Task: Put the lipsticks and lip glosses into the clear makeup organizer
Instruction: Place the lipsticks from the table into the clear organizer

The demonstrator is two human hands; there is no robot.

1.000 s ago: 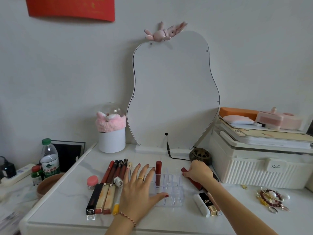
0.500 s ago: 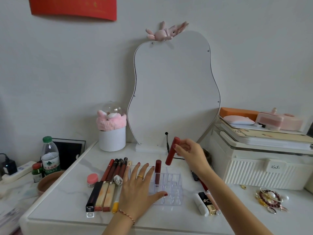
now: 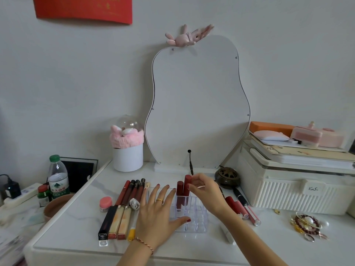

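**newbie_desk:** So the right hand (image 3: 204, 191) has its grip pinched on the cap end of a dark red cylindrical lipstick tube (image 3: 187, 184), standing it upright at the back-left corner of the clear plastic compartment organizer (image 3: 194, 217). It's right against another dark red tube (image 3: 180, 191) that already sits in a slot there. Tips for finishing this cleanly?

**tidy_kat:** Looks like the tube is partway into its cell, though I can't tell if the bottom has seated. I'd keep it vertical and let it slide straight down, so it doesn't catch on the divider or knock its neighbour over. Only let go once it stops sinking.

**newbie_desk:** And the left hand (image 3: 159, 215)?

**tidy_kat:** That one's flat with fingers spread, pressing on the organizer's left side and the white marble-look surface (image 3: 76, 227). Good call, clear acrylic is light and probably skates around, so hold it steady.

**newbie_desk:** Plenty left to go. There's a row of long red and gold lip gloss tubes (image 3: 124, 208) lying left of the organizer, and a few more pink and red glosses (image 3: 242, 208) lying right of it.

**tidy_kat:** Fill the back row first so your hand isn't reaching over standing tubes.
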